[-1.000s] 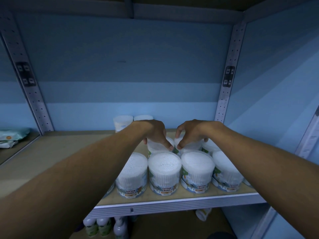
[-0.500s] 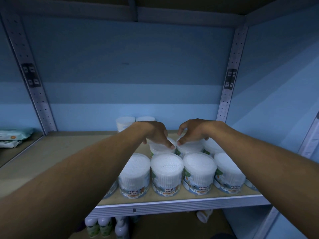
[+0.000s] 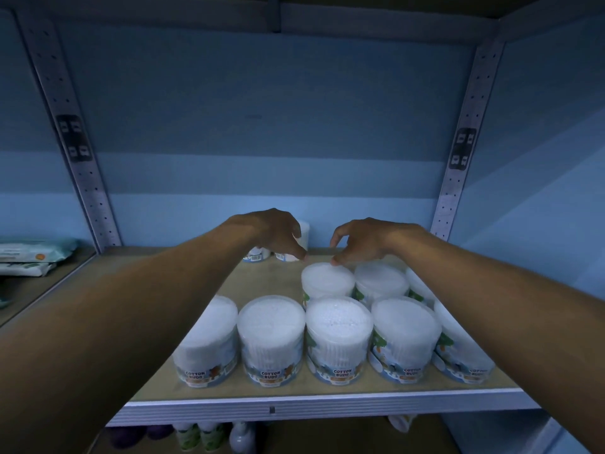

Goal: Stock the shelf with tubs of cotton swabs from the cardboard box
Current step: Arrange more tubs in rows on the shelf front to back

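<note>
Both arms reach over tan wooden shelf [image 3: 262, 283]. Left hand [image 3: 275, 232] hovers, fingers loosely curled, grasping nothing. Right hand [image 3: 360, 242] fingertips touch lid of clear round cotton-swab tub [image 3: 327, 280] in second row, fingers relaxed, no grip. Front row of tubs [image 3: 271, 339] stands at shelf edge; wipe packs [image 3: 32, 257] far left.

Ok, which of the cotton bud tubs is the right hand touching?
The leftmost tub of the second row, just behind the front row: the right hand has a fingertip on its lid's back edge. No other tub is touched.
</note>
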